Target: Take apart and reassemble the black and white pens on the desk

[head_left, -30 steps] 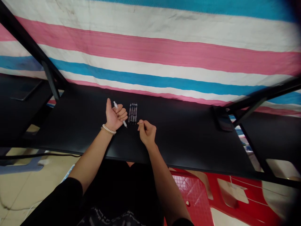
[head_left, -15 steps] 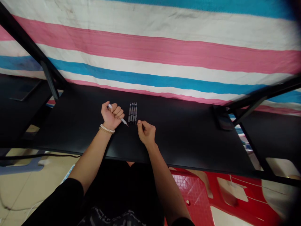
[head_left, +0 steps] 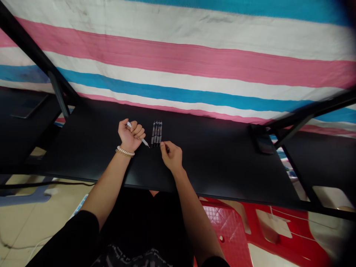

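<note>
White pen (head_left: 144,141), gripped in left hand (head_left: 131,137), left of four dark pens (head_left: 156,132); right hand (head_left: 172,155) curled at their near ends, grip unclear.

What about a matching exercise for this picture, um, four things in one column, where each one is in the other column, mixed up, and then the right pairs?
Things:
1. White pen
2. Dark pens
3. White bracelet
4. Red stool

Places:
A. Around the left wrist
B. Beyond the near edge of the table, at the picture's lower right
C. Held in the left hand
D. Lying side by side on the tabletop

Right pairs: 1-C, 2-D, 3-A, 4-B.
</note>
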A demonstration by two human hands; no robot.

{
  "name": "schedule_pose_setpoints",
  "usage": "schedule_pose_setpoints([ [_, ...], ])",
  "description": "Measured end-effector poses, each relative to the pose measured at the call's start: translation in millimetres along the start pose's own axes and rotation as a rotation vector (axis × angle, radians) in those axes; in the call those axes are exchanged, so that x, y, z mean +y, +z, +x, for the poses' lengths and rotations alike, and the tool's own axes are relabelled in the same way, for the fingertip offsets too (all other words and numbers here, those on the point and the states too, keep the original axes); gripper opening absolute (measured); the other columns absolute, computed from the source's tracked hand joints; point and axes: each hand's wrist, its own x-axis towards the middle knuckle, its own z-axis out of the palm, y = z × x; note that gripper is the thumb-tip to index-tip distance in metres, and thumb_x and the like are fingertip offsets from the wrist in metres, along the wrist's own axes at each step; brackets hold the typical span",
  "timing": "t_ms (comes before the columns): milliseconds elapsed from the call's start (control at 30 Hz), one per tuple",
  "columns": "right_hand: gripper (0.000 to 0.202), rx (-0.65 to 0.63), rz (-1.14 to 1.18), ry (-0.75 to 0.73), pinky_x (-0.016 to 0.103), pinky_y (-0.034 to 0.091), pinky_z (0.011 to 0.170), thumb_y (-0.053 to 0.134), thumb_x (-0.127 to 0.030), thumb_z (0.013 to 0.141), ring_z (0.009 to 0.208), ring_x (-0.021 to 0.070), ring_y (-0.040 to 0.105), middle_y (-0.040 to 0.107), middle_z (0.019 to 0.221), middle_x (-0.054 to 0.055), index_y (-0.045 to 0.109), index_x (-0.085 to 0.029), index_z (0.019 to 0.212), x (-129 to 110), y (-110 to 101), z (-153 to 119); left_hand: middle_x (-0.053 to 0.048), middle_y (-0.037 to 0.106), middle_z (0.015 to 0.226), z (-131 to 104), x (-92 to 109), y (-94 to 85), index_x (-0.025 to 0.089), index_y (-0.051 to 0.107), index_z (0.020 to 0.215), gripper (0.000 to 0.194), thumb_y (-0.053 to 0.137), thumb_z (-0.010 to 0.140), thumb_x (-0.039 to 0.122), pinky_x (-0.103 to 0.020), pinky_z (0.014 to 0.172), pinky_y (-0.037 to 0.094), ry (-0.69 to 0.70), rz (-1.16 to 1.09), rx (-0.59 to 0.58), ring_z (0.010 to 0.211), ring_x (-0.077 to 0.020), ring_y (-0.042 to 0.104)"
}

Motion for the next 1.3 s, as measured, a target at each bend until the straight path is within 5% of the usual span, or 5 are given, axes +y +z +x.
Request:
schedule_pose_setpoints([
  [167, 0.024, -0.105, 0.030, 0.051, 0.027, 0.043, 0.064, 0.054, -0.035, 0.097, 0.062, 0.0140, 0.055, 0.068, 0.083, 0.003, 0.073, -0.021, 0.101, 1.7, 1.3, 3.0, 0.006, 0.034, 0.052, 8.1, -6.4, 0.7, 0.023, 0.040, 0.070, 0.046, 0.051, 0.090, 0.063, -0.021, 0.041, 0.026, 0.177, 0.070, 0.062, 0.041, -0.0080, 0.030],
  [433, 0.026, -0.142, -0.040, 0.070, 0.028, 0.041, 0.065, 0.051, -0.034, 0.099, 0.063, 0.0141, 0.054, 0.062, 0.083, 0.002, 0.070, -0.020, 0.087, 1.2, 2.4, 4.6, -0.001, 0.057, 0.101, 31.5, -22.5, -33.4, 0.024, 0.055, 0.096, 0.034, 0.064, 0.069, 0.008, -0.026, 0.075, 0.052, 0.555, 0.771, 0.362, 0.080, -0.0125, 0.061],
  [667, 0.017, -0.099, -0.108, 0.100, 0.028, 0.043, 0.068, 0.053, -0.029, 0.095, 0.070, 0.0160, 0.057, 0.060, 0.088, 0.004, 0.065, -0.020, 0.086, 1.9, 6.5, 4.0, -0.021, 0.029, 0.154, 26.3, -31.4, -46.0, 0.014, 0.068, 0.121, 0.050, 0.071, 0.071, 0.010, -0.056, 0.121, 0.031, 0.492, 1.518, 0.395, 0.140, -0.0424, 0.042],
  [1000, 0.023, -0.061, -0.317, 0.168, 0.031, 0.045, 0.065, 0.051, -0.026, 0.094, 0.077, 0.0213, 0.064, 0.069, 0.102, 0.012, 0.062, -0.015, 0.112, 3.8, 17.3, 6.2, -0.013, 0.059, 0.095, 19.6, -30.9, -39.0, 0.019, 0.075, 0.110, 0.027, 0.061, 0.090, 0.032, -0.054, 0.099, 0.045, 0.486, 1.879, 0.276, 0.100, -0.0333, 0.059],
  [1300, 0.041, -0.118, -0.475, 0.155, 0.033, 0.050, 0.065, 0.044, -0.022, 0.098, 0.076, 0.0235, 0.069, 0.072, 0.109, 0.018, 0.059, -0.010, 0.133, 0.5, 17.3, 3.1, -0.012, 0.063, 0.097, 24.8, -27.6, -47.3, 0.015, 0.074, 0.099, 0.022, 0.054, 0.089, 0.015, -0.042, 0.089, 0.053, 0.612, 1.818, 0.279, 0.084, -0.0239, 0.062],
])
